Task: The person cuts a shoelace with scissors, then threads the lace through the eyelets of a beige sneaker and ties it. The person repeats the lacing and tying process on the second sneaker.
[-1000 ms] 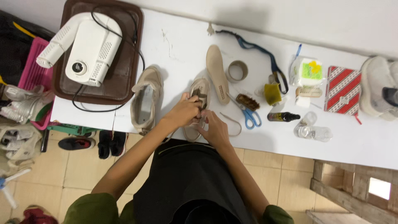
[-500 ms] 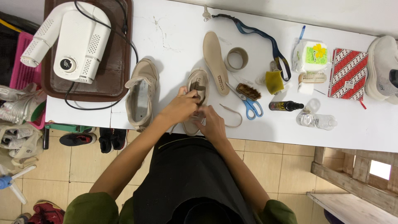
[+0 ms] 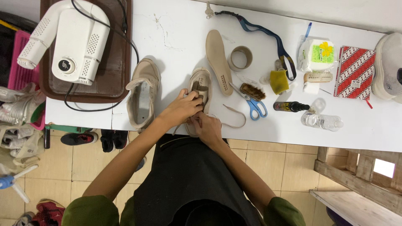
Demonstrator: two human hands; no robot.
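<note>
- Spanning most of the view, a white table (image 3: 176, 37) carries everything, with the person's dark apron below its near edge at 6 o'clock.
- At 10 o'clock a brown tray (image 3: 115, 62) holds a white shoe dryer (image 3: 71, 42) with its black cord.
- Left of centre a beige sneaker (image 3: 143, 98) stands empty, opening upward, just beside the one being worked on.
- At centre the second beige sneaker (image 3: 201, 86) lies toe away from the person, heel at the table's near edge.
- Over its tongue the left hand (image 3: 182, 109) has its fingers curled and pinching at the lace area.
- Touching the sneaker's heel end, the right hand (image 3: 207, 127) is clenched around lace; a beige lace (image 3: 234, 119) loops out toward 3 o'clock.
- At 12 o'clock from the sneaker lies a tan insole (image 3: 217, 58), with a tape roll (image 3: 240, 57) beside it.
- At 3 o'clock from the sneaker lie blue-handled scissors (image 3: 253, 102) and a small brush (image 3: 252, 91).
</note>
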